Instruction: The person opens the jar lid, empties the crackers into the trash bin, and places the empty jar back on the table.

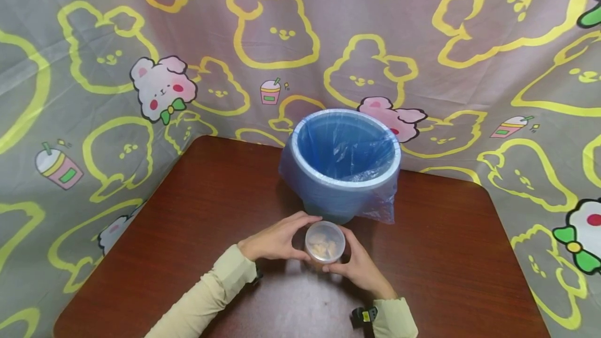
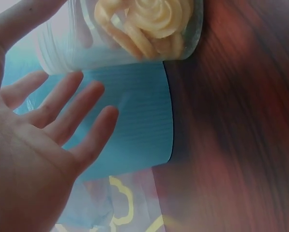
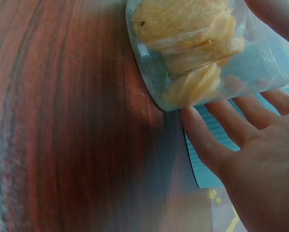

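A small clear plastic jar (image 1: 325,242) with a lid, filled with pale swirl cookies, stands on the brown table (image 1: 197,213) just in front of a blue bin (image 1: 345,160). My left hand (image 1: 305,236) cups the jar from the left. In the left wrist view its fingers (image 2: 76,111) are straight and spread, apart from the jar (image 2: 134,29), and the thumb reaches toward the lid. My right hand (image 1: 345,254) holds the jar from the right. In the right wrist view its fingertips (image 3: 192,121) meet the jar wall (image 3: 192,58) and the thumb lies on the far side.
The blue bin is lined with a thin blue plastic bag (image 1: 380,202) that hangs over its rim, and nothing shows inside it. A patterned cloth (image 1: 117,67) walls in the table at the back and sides. Bare wood shows left and right of my hands.
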`<state>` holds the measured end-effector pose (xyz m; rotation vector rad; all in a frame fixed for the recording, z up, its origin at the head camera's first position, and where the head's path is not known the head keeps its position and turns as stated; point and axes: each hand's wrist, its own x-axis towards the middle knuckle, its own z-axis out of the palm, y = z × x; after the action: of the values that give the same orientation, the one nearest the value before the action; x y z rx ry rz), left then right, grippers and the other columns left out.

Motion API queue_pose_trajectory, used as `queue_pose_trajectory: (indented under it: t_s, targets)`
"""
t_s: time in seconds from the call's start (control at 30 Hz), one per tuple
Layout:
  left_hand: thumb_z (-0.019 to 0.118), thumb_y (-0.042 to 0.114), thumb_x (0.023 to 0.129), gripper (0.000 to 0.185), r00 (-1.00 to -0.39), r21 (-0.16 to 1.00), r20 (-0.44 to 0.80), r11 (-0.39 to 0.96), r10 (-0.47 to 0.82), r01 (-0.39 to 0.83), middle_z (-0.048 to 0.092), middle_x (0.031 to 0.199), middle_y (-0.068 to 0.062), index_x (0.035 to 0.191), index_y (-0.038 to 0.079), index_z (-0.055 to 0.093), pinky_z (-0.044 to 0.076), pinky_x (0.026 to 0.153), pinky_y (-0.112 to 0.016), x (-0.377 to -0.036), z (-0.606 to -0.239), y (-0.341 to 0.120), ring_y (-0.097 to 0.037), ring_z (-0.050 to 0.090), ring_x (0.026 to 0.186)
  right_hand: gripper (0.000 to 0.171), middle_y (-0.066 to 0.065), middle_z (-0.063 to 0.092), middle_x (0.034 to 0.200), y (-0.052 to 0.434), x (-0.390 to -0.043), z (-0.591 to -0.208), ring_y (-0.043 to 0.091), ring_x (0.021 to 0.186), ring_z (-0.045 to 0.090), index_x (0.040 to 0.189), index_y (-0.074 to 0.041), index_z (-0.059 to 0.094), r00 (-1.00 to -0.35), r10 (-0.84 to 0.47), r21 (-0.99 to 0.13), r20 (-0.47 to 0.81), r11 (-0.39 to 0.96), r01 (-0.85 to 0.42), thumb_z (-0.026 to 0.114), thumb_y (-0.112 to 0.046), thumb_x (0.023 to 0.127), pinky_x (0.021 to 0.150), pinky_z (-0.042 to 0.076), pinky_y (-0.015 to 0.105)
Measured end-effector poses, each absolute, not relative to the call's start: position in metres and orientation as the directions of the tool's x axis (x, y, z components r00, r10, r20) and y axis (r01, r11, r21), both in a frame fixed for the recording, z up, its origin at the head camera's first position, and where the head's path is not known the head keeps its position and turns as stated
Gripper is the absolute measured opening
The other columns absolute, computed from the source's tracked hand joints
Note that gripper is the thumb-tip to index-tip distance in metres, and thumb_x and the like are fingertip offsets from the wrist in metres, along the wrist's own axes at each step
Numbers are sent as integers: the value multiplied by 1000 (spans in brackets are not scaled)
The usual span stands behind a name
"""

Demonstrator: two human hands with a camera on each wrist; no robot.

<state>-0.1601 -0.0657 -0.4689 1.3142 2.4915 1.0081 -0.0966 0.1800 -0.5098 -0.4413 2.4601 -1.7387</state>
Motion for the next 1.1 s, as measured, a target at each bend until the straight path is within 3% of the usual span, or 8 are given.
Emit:
queue_pose_trajectory:
  t_s: [0.27, 1.1]
  targets:
    - [86, 31, 72, 85, -608, 634, 168, 388, 776, 669, 57, 125, -2, 144, 14, 43, 45, 102, -31, -163, -468, -67, -13, 54, 118, 92, 4, 49, 141, 179, -96, -510, 27, 124, 51, 142, -21, 39, -948, -302, -945, 97, 270, -183, 89, -19, 66, 97, 42, 21]
    - [85, 28, 73, 75, -608, 622, 169, 394, 776, 676, 62, 117, -2, 137, 11, 51, 47, 100, -31, -166, -462, -71, -11, 57, 113, 92, 3, 49, 140, 179, -97, -511, 25, 124, 50, 141, -21, 39, -953, -288, -934, 94, 307, -185, 90, -22, 65, 98, 43, 23]
